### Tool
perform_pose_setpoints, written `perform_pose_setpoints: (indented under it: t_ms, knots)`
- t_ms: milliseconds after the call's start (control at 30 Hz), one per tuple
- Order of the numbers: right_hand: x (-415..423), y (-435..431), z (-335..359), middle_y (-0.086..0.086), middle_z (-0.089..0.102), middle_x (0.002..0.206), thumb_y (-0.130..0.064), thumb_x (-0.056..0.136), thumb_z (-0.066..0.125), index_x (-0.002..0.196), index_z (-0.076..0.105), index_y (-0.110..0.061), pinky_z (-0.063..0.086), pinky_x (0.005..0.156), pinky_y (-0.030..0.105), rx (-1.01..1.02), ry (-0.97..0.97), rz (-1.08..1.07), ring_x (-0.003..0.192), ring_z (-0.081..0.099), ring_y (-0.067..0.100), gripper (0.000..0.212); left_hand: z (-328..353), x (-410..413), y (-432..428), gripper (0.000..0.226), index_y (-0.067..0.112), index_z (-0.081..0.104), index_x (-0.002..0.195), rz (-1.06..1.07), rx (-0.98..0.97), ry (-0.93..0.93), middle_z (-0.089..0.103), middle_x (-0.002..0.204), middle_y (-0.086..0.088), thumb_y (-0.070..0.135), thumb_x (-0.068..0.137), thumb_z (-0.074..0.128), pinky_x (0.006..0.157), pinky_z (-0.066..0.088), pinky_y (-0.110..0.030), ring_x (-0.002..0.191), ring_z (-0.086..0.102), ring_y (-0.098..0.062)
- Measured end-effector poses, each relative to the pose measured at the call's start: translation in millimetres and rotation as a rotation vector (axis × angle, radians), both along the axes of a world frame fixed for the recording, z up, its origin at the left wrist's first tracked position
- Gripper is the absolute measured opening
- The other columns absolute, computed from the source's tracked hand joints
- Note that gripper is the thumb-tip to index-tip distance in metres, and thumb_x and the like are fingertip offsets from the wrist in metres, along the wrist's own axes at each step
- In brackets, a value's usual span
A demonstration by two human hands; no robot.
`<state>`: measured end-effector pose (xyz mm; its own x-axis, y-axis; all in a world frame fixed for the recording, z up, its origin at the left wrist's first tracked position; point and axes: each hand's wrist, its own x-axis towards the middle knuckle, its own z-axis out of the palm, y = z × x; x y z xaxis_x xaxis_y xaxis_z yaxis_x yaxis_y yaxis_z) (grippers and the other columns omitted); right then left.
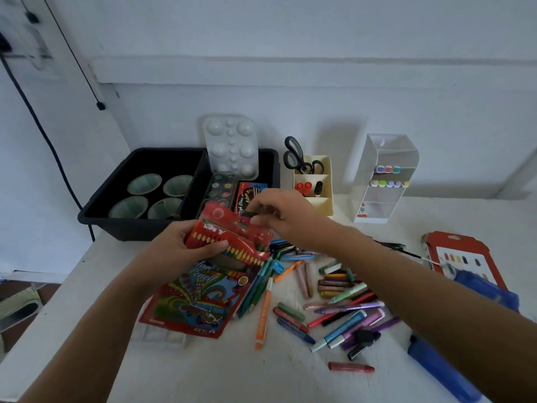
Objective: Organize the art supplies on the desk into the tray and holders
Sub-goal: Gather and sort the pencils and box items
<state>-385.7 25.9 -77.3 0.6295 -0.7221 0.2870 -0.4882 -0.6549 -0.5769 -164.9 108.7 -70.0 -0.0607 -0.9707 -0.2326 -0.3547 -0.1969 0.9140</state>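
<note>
My left hand (189, 245) grips a red crayon box (232, 237) from below, held above the desk in front of the black tray (96, 210). At the box's open top my right hand (279, 213) pinches a dark crayon (248, 214). A flat colour-pencil pack (197, 301) lies under the box on the desk. Several loose crayons, markers and pencils (334, 303) are scattered to the right. The tray holds several green cups, a paint set (222, 186) and a white palette (231, 146) leaning at its back.
A cream holder (325, 181) with scissors (296, 157) and small bottles stands right of the tray. A clear marker holder (380, 181) stands further right. At the desk's right edge lie a red-framed box (465, 251) and blue cases (436, 370). A wall rises behind.
</note>
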Motion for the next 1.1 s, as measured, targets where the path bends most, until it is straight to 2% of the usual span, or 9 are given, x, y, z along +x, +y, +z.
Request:
perform_pose_setpoints:
  t_ms: [133, 300, 500, 633, 767, 833, 967, 1033, 1100]
  knots:
    - [5, -6, 17, -0.011, 0.068, 0.087, -0.019, 0.089, 0.074, 0.103, 0.076, -0.013, 0.045, 0.071, 0.011, 0.076, 0.108, 0.079, 0.079, 0.06, 0.001, 0.015, 4, -5, -2, 0.02, 0.019, 0.072, 0.102, -0.04, -0.09, -0.122, 0.079, 0.091, 0.004, 0.03, 0.085, 0.076, 0.077, 0.058, -0.031, 0.082, 0.076, -0.013]
    - [11, -9, 32, -0.006, 0.071, 0.084, -0.017, 0.084, 0.08, 0.095, 0.076, -0.012, 0.055, 0.076, 0.03, 0.13, 0.148, 0.18, 0.077, 0.066, 0.007, 0.013, 3, -11, -2, 0.013, 0.017, 0.073, 0.095, -0.056, -0.161, -0.157, 0.078, 0.087, 0.005, 0.026, 0.086, 0.076, 0.071, 0.056, -0.024, 0.078, 0.075, -0.011]
    - [15, -14, 37, -0.005, 0.071, 0.089, -0.017, 0.081, 0.082, 0.09, 0.077, -0.013, 0.054, 0.081, 0.031, 0.084, 0.238, 0.248, 0.083, 0.065, 0.007, 0.01, -4, -14, -2, 0.013, 0.016, 0.074, 0.094, -0.057, -0.157, -0.153, 0.078, 0.088, 0.002, 0.027, 0.087, 0.076, 0.078, 0.059, -0.033, 0.081, 0.076, -0.013]
    - [14, -17, 31, -0.003, 0.064, 0.1, -0.019, 0.081, 0.082, 0.089, 0.079, -0.016, 0.045, 0.075, 0.016, 0.015, 0.25, 0.264, 0.086, 0.056, 0.003, 0.009, -10, -15, -3, 0.014, 0.015, 0.074, 0.096, -0.048, -0.133, -0.115, 0.079, 0.091, 0.0, 0.027, 0.088, 0.075, 0.083, 0.059, -0.039, 0.085, 0.076, -0.017]
    - [10, -18, 26, -0.006, 0.062, 0.094, -0.022, 0.081, 0.082, 0.091, 0.079, -0.016, 0.036, 0.069, 0.004, -0.053, 0.234, 0.27, 0.079, 0.05, -0.012, 0.012, -14, -17, -7, 0.012, 0.016, 0.075, 0.094, -0.05, -0.153, -0.137, 0.078, 0.09, 0.003, 0.026, 0.088, 0.075, 0.08, 0.059, -0.034, 0.084, 0.075, -0.013]
    - [6, -19, 24, -0.009, 0.06, 0.09, -0.033, 0.082, 0.08, 0.091, 0.076, -0.02, 0.036, 0.068, 0.008, -0.129, 0.234, 0.227, 0.076, 0.051, -0.007, 0.017, -15, -18, -11, 0.009, 0.018, 0.074, 0.092, -0.038, -0.149, -0.139, 0.078, 0.087, 0.005, 0.026, 0.088, 0.075, 0.077, 0.057, -0.03, 0.082, 0.075, -0.011]
    - [-16, -32, 9, -0.011, 0.057, 0.086, -0.066, 0.084, 0.06, 0.093, 0.066, -0.026, 0.042, 0.074, 0.032, -0.273, 0.357, -0.073, 0.078, 0.053, 0.007, 0.041, -18, -12, -15, 0.011, 0.016, 0.075, 0.092, 0.015, -0.092, -0.104, 0.079, 0.086, 0.001, 0.027, 0.088, 0.075, 0.08, 0.058, -0.036, 0.081, 0.076, -0.014]
    - [-27, -38, 0, -0.009, 0.06, 0.088, -0.077, 0.082, 0.043, 0.095, 0.067, -0.026, 0.045, 0.083, 0.04, -0.23, 0.457, -0.202, 0.086, 0.056, 0.012, 0.058, -20, -7, -14, 0.016, 0.011, 0.075, 0.095, 0.056, -0.045, -0.054, 0.079, 0.088, -0.004, 0.025, 0.088, 0.075, 0.082, 0.06, -0.041, 0.081, 0.077, -0.02]
    - [-37, -41, -12, -0.007, 0.063, 0.085, -0.075, 0.083, 0.045, 0.094, 0.07, -0.024, 0.051, 0.079, 0.043, -0.086, 0.378, -0.229, 0.083, 0.057, 0.014, 0.058, -20, -3, -12, 0.021, 0.005, 0.073, 0.1, 0.072, 0.019, 0.013, 0.078, 0.089, -0.01, 0.023, 0.089, 0.073, 0.082, 0.06, -0.044, 0.082, 0.077, -0.027]
